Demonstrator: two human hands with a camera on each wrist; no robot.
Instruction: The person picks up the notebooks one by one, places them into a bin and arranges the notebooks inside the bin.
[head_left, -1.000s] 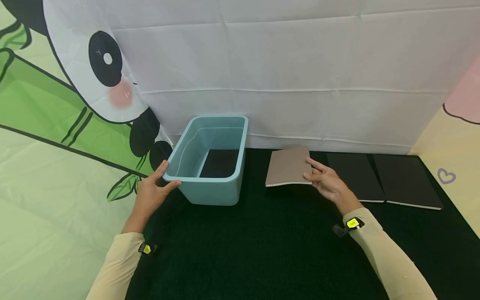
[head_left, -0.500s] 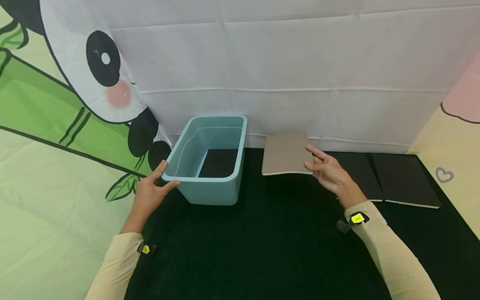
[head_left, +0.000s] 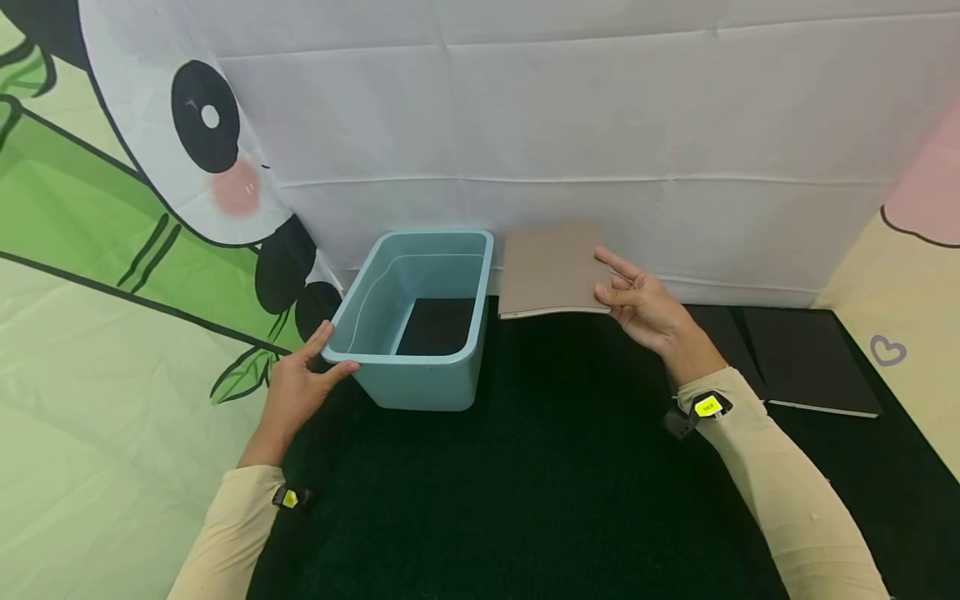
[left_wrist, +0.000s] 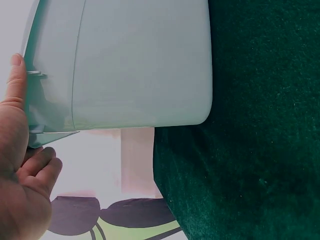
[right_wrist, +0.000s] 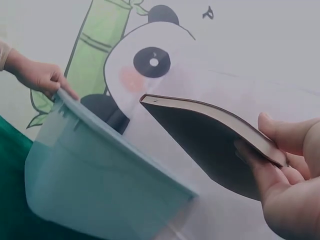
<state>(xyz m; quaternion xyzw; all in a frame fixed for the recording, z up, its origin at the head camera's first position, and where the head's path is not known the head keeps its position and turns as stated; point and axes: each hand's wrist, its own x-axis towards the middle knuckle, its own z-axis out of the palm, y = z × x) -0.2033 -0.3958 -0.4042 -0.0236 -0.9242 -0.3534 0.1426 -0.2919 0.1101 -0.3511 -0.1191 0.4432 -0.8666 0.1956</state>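
My right hand (head_left: 647, 310) pinches the right edge of a tan-covered notebook (head_left: 551, 271), thumb on one face and fingers on the other. The notebook is up off the table, just right of a light blue plastic bin (head_left: 408, 382). Its underside looks dark in the right wrist view, and the pages (right_wrist: 210, 111) bow slightly. My left hand (head_left: 300, 396) grips the bin's near left corner, with the thumb along the rim (left_wrist: 22, 75). Inside the bin lies a flat black notebook (head_left: 437, 327).
Two black notebooks, the nearer-to-edge one (head_left: 810, 358) and its partly covered neighbour (head_left: 723, 346), lie side by side at the right of the dark green cloth-covered table (head_left: 510, 500). A white cloth backdrop (head_left: 562, 125) hangs behind; a panda-printed sheet (head_left: 135, 350) is at the left.
My right hand has lifted the tan notebook and carried it leftward toward the bin. My left hand and the bin have stayed in place.
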